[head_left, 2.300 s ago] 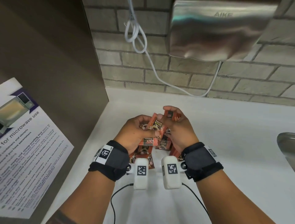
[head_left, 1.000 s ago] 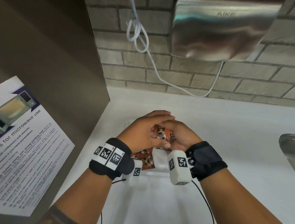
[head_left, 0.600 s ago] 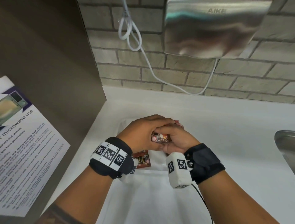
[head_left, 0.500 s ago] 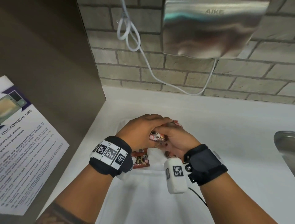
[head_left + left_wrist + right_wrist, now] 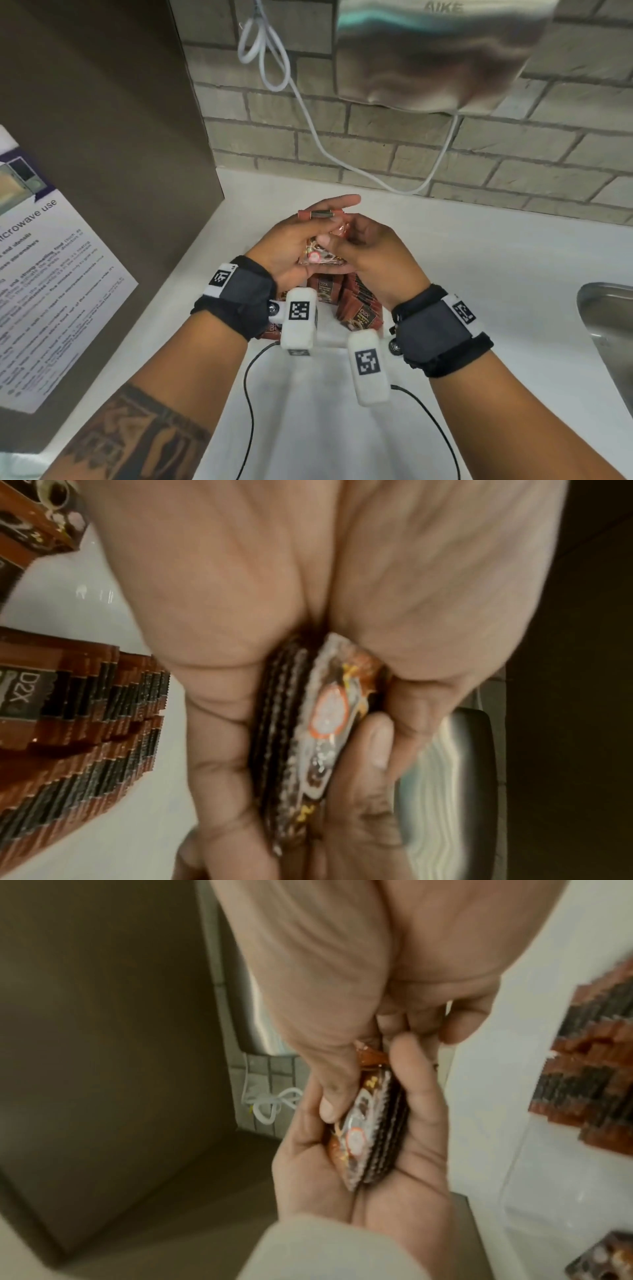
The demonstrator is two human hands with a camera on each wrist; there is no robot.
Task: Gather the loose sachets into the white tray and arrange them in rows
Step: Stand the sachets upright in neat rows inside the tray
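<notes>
Both hands hold one stack of brown coffee sachets upright above the white tray. My left hand cups the stack from the left and behind, fingers along its back. My right hand pinches it from the right, thumb on the front sachet. The left wrist view shows the stack edge-on between palm and fingers. Rows of sachets stand packed in the tray under the hands, seen also as sachet rows and sachet rows.
A steel hand dryer and a looped white cable hang on the brick wall behind. A brown panel with a microwave notice closes the left side. A steel sink edges in at right. White counter surrounds the tray.
The hands have lifted from low over the tray, and the gathered stack now stands upright between them. The rows in the tray have come into view below the wrists.
</notes>
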